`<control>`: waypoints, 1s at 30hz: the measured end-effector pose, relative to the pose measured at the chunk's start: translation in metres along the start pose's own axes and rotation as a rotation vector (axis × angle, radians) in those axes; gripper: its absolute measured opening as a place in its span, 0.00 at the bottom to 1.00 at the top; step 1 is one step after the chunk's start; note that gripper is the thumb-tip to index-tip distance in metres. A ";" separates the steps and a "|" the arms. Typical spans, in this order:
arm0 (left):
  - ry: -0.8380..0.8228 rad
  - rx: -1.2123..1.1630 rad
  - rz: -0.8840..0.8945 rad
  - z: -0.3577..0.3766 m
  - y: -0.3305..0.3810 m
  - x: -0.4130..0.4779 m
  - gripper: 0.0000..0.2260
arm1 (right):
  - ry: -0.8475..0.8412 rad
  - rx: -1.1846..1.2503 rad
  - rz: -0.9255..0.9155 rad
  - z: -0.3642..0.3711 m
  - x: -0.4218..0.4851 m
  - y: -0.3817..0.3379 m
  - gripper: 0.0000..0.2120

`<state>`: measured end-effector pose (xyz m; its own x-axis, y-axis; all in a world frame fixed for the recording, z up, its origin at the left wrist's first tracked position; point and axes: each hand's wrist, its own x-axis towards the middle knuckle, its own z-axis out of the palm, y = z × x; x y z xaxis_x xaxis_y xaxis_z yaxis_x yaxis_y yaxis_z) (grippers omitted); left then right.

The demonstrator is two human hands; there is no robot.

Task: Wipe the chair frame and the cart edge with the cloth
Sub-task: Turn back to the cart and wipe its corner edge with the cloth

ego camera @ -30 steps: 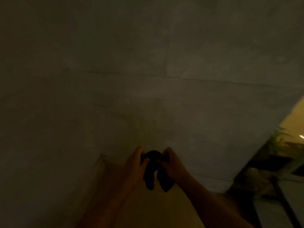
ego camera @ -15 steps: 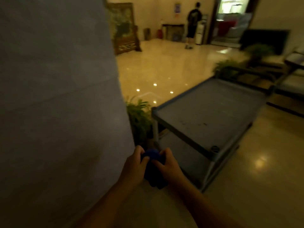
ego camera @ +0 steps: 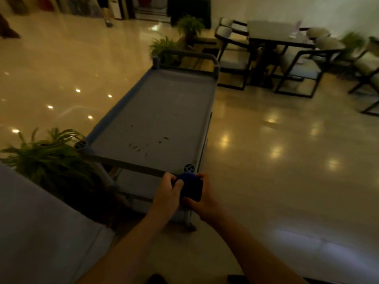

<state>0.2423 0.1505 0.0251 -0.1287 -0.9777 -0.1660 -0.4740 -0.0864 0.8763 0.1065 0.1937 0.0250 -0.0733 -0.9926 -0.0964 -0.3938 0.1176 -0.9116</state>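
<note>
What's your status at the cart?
Both hands, left and right, shut on cloth. Cart near edge just ahead, unwiped. Plant beside it.

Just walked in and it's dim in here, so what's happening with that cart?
A person holds a bunched blue cloth between both hands, left hand and right hand, at the near right corner of a grey cart. The cart's top shows small specks of debris. Chairs stand around a table beyond it, untouched.
</note>
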 end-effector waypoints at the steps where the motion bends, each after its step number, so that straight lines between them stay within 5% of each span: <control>1: -0.040 -0.027 0.005 -0.002 0.000 0.010 0.07 | 0.021 -0.012 0.009 0.001 0.004 -0.002 0.32; 11: -0.261 0.007 0.106 -0.035 0.007 0.084 0.09 | 0.064 -0.135 0.052 -0.005 0.061 -0.026 0.19; 18: -0.159 0.141 0.176 -0.033 0.005 0.139 0.08 | -0.093 -0.267 0.041 -0.027 0.132 -0.020 0.14; 23: -0.103 0.233 0.155 -0.016 -0.007 0.184 0.13 | -0.351 -0.358 -0.001 -0.034 0.213 0.008 0.16; 30: 0.085 0.267 -0.224 0.019 -0.004 0.218 0.14 | -0.830 -0.471 -0.167 -0.043 0.325 0.030 0.21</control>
<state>0.1995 -0.0589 -0.0233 0.0720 -0.9536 -0.2923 -0.6945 -0.2582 0.6715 0.0315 -0.1246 -0.0170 0.6162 -0.6805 -0.3966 -0.6804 -0.2063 -0.7032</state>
